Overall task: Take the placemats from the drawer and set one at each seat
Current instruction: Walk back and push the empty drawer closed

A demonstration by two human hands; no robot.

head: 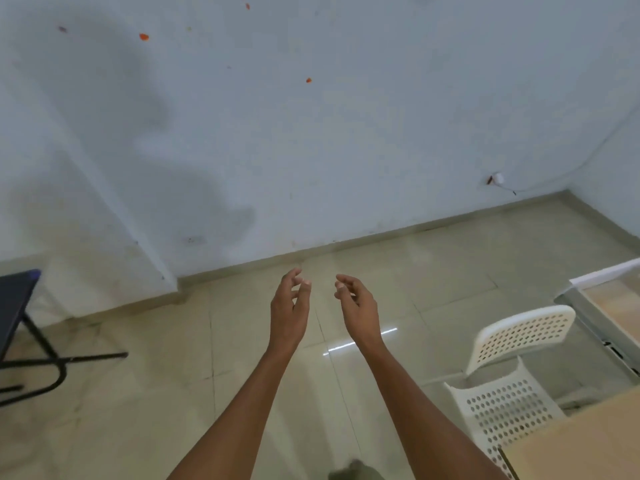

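My left hand (290, 311) and my right hand (357, 308) are held out in front of me over the tiled floor, palms turned toward each other, a small gap between them. Both hold nothing and their fingers are loosely curled and apart. No placemat and no drawer is in view. A white perforated chair (512, 372) stands at the right, pushed up to a light wooden table (585, 445) whose corner shows at the bottom right.
A pale wall with orange specks faces me, meeting the floor at a skirting line. A dark table with black metal legs (20, 327) stands at the left edge. A second light tabletop with a white edge (609, 296) lies at the far right.
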